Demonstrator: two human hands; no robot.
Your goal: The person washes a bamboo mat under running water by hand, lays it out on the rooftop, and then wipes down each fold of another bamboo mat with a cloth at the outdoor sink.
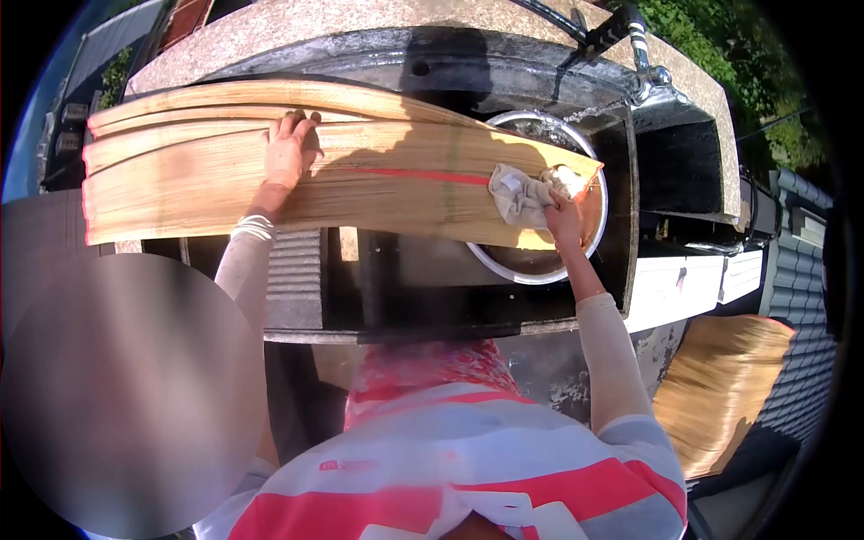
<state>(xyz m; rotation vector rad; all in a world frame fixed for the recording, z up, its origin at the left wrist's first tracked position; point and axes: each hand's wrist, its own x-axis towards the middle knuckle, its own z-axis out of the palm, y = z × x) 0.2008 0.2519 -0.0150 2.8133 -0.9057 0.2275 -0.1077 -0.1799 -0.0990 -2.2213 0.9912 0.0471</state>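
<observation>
A long straw mat (pixel 207 184) with red edging and a red stripe lies folded lengthwise across the sink. My left hand (pixel 290 151) rests on its upper layers near a crease, fingers apart and slightly bent. At the mat's right end, my right hand (pixel 564 220) is closed on a crumpled pale cloth (pixel 517 195), which touches the mat. White foam (pixel 569 180) shows just beyond that hand. Under this end sits a round metal basin (pixel 601 211), partly covered by the mat.
A black tap (pixel 621 36) stands at the back right of the sink, before a speckled stone ledge (pixel 297 36). A ridged washboard-like surface (pixel 295 279) is at the front left. Another straw mat (pixel 720 387) lies over dark roof tiles (pixel 805 306) at right.
</observation>
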